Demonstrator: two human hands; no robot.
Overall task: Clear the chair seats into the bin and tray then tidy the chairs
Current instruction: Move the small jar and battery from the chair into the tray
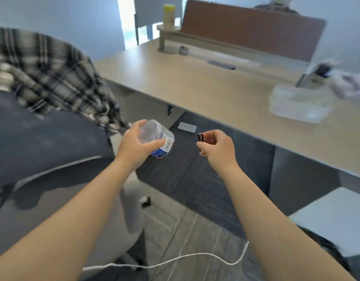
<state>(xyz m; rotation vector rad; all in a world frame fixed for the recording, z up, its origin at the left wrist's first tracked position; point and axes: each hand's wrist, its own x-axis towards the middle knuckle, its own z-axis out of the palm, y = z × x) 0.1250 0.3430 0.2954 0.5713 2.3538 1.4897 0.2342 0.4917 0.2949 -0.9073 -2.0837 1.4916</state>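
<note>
My left hand point(137, 147) grips a clear plastic bottle point(158, 137) with a blue label and barcode, tilted on its side. My right hand point(216, 150) pinches a small dark cylindrical object point(200, 137), apparently a battery, held upright a short way right of the bottle. Both hands hover above the dark floor in front of the desk. A grey office chair point(53, 151) fills the left side, with a plaid shirt point(45, 72) draped over its back.
A light wooden desk point(205, 88) runs across the view, carrying a clear plastic tray or box point(298, 104), blurred items at far right, a monitor riser point(197, 37) and a yellowish-lidded container point(169, 16). A white cable point(195, 255) lies on the floor. A pale surface point(333, 218) sits at the lower right.
</note>
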